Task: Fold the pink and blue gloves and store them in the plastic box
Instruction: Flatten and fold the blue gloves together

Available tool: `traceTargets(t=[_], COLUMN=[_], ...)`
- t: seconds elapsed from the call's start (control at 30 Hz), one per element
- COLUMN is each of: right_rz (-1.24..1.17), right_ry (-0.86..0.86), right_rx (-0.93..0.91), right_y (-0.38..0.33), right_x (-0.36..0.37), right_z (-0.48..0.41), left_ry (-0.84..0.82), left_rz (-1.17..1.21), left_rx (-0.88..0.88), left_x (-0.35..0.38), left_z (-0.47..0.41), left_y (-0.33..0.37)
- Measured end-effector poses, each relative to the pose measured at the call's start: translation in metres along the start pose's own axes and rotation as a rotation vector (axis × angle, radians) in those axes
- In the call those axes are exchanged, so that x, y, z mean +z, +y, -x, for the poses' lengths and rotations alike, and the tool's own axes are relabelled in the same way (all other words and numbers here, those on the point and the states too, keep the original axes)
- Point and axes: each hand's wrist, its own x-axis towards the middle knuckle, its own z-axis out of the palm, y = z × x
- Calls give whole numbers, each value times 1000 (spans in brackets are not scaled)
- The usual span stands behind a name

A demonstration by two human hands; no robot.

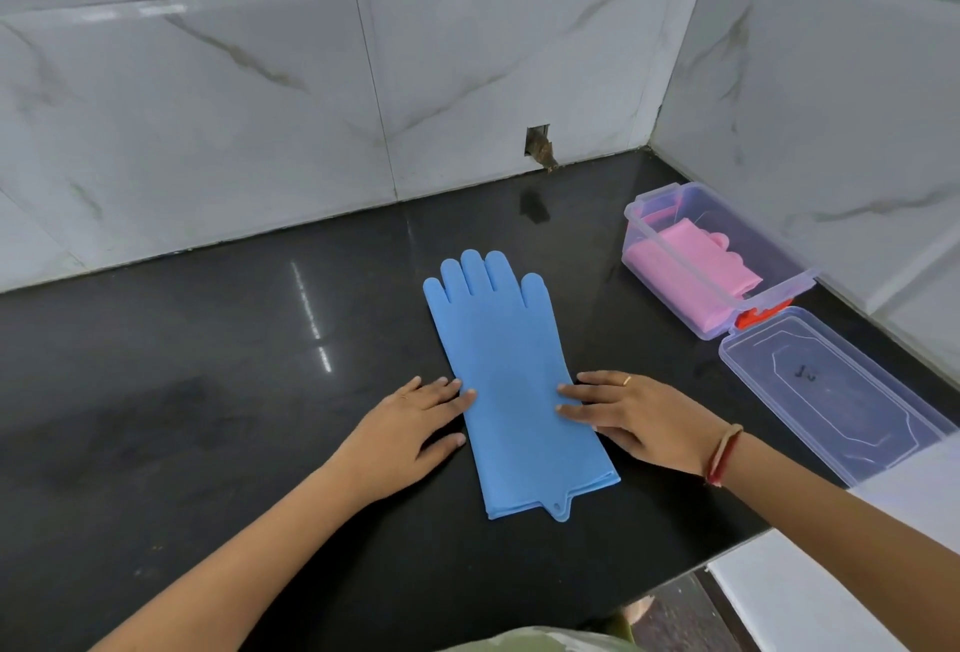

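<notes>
In the open plastic box (675, 256), folded pink glove (691, 264), lid (831, 391) beside

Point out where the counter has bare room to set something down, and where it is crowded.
The black counter is bare left of the blue glove and behind it, up to the tiled wall. The right is crowded: the plastic box holding the pink glove, then its lid. Left hand and right hand flank the glove.

The lid (831, 391) hides its far corner beneath a white surface (914, 485).
</notes>
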Motion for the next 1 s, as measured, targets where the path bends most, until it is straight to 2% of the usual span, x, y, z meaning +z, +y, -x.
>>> traceTargets(t=[0.1,0.17,0.27,0.37,0.53,0.63,0.73,0.9,1.0], right_rz=[73,31,-203,-448,-752,-670,-633,-643,-580], right_ry=[64,122,223,249,365,319,312,302,295], right_rx=[-27,-21,76,206,441,584,619,642,668], right_y=[3,1,-7,-17,-35,-38,-35,-30,-31], right_x=[7,12,7,-1,-8,-6,-1,0,4], right_z=[1,1,-5,-12,-26,-39,-45,-47,-48], left_ry=[53,70,42,-4,74,170,230,402,468], left_rz=[-110,-157,-167,-81,55,96,148,490,605], left_rx=[32,41,91,87,-93,-181,-230,-425,-522], left_x=[-1,-2,-4,-8,-10,-4,5,13,15], left_z=[-1,-2,-3,-5,-11,-16,-18,-24,-27], left_y=[-3,-3,-2,-5,15,30,35,31,32])
